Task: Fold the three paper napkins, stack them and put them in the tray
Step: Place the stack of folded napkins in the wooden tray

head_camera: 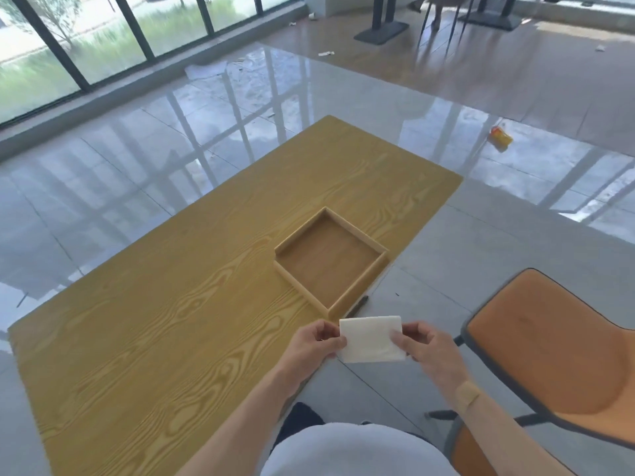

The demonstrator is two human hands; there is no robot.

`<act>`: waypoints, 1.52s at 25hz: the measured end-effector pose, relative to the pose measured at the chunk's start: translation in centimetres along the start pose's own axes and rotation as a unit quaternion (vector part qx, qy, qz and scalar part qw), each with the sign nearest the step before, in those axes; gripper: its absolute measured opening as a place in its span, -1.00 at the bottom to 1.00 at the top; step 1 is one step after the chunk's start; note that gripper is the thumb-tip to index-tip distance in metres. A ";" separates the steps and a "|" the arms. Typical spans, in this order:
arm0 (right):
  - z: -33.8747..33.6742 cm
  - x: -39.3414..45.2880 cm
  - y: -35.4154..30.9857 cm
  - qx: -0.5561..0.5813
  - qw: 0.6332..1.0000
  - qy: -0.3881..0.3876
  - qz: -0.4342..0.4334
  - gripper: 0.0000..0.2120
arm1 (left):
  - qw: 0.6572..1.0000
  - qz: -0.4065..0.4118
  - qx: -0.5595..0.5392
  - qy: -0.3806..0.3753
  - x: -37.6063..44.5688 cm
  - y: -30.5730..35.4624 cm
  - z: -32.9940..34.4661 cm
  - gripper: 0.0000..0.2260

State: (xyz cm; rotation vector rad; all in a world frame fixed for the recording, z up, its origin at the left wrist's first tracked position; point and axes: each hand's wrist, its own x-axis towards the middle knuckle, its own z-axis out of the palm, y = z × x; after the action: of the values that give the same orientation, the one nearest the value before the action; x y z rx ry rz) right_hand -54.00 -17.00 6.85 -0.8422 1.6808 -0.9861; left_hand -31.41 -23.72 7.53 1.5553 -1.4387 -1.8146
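A white folded paper napkin stack (370, 339) is held in the air just off the table's near right edge, below the tray. My left hand (318, 341) pinches its left edge and my right hand (424, 345) pinches its right edge. I cannot tell how many napkins are in the stack. The square wooden tray (357, 298) sits on the table near its right edge, and nothing lies inside it.
The wooden table (171, 321) stretches to the left and far side. An orange chair (556, 355) stands to my right. A dark pen (360, 305) lies by the tray's near corner. Glossy tiled floor surrounds the table.
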 end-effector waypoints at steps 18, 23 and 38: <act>0.9 17.8 -4.7 -0.061 0.993 -0.074 0.064 -0.88 | 0.989 -0.072 -0.111 0.067 12.0 2.3 -2.0 -0.91; 3.1 23.2 -6.7 -0.113 0.979 -0.153 0.074 -0.90 | 0.979 -0.106 -0.124 0.124 14.3 2.6 -4.1 -0.89; 6.3 34.6 -7.3 -0.365 0.851 -0.376 0.032 -0.96 | 0.881 -0.249 -0.165 0.366 18.8 2.6 0.3 -0.93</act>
State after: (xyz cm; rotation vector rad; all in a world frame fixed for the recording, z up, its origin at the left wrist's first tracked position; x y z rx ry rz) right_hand -57.20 -51.77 -1.43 -1.4205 1.3288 0.1245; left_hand -38.88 -39.34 -0.22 2.1972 -0.3789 -1.3219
